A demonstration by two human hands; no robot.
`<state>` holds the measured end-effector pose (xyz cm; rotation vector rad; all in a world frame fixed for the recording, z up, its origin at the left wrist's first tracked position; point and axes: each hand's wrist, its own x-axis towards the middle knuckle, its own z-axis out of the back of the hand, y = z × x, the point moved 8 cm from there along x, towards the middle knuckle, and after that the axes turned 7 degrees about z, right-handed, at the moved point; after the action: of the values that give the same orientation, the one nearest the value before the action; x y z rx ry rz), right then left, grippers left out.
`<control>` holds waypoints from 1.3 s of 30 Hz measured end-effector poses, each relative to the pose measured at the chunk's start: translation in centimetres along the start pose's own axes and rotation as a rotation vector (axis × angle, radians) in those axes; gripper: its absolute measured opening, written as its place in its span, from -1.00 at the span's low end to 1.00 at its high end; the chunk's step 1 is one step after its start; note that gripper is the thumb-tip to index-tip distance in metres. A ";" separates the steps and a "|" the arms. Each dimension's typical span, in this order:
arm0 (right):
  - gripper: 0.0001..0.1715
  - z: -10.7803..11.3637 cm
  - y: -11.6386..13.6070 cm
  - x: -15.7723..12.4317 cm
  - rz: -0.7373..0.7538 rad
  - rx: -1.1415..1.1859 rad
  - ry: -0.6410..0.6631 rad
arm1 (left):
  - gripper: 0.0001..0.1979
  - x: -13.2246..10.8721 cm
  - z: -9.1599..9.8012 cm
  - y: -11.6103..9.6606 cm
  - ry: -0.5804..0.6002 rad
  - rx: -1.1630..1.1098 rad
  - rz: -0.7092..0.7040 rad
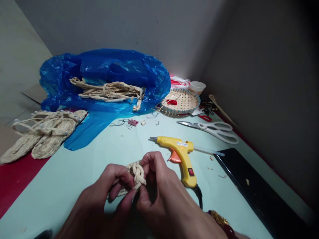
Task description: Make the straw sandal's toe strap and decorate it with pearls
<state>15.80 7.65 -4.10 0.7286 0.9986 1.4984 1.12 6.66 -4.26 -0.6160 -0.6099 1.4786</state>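
Close in front of me, both hands grip a small piece of braided straw (139, 174), pale and plaited like rope. My left hand (109, 189) pinches its left side, fingers closed round it. From the right, my right hand (157, 182) holds the other side between thumb and fingers. Part of the braid is hidden behind my fingers. Just beyond my right hand, a yellow glue gun (183, 154) with an orange trigger lies on its side, a clear glue stick in its back, its nozzle pointing left.
White-handled scissors (216, 129) lie behind the glue gun, a black flat object (249, 186) to its right. A blue plastic bag (107, 66) holds a straw bundle (109, 91). Straw sandals (50, 132) with pearl beads rest at left. A woven basket (184, 99) stands at the back.
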 end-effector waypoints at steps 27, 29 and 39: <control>-0.71 3.0 3.7 -1.3 0.593 -0.053 -0.109 | -0.80 3.5 4.4 -1.4 -0.102 -0.071 -0.254; -0.68 3.2 4.1 -1.6 0.636 -0.071 -0.094 | -0.83 3.8 3.0 -1.1 0.106 -0.137 -0.134; -0.81 5.5 1.8 -0.5 0.487 -0.058 -0.282 | -0.78 3.5 0.5 0.8 0.275 -0.674 0.135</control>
<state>19.83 8.21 0.04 1.1631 0.5828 1.7650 0.15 10.19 -4.47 -1.3802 -0.8638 1.2644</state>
